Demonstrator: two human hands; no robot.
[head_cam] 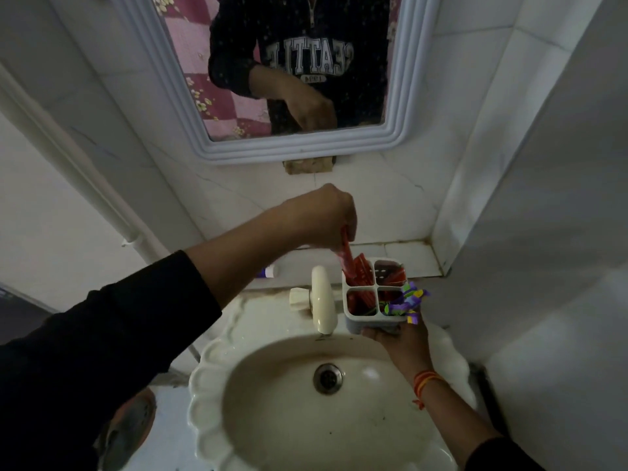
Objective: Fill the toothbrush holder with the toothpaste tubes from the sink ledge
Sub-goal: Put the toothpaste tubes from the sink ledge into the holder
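The left hand [323, 215] is closed in a pinch around the top end of a red toothpaste tube [347, 263], which hangs down tilted with its lower end inside the rear-left compartment of the toothbrush holder [373, 321]. Another red tube already stands in that same compartment, just beside the held one. The right hand [399, 338] is cupped under the base of the holder, fingers wrapped round its underside, carrying it above the back rim of the sink [210, 362], just right of the tap [321, 297]. The holder is white with four compartments; all four show red tubes, and a purple and green blurred patch covers its front-right corner, so what lies there cannot be told. A red and orange thread [426, 380] circles the right wrist.

On the sink ledge [401, 256] behind the tap, toward its left end, lies a small white item with a purple end [270, 270], partly hidden by the left forearm. A mirror [299, 73] hangs on the tiled wall above.
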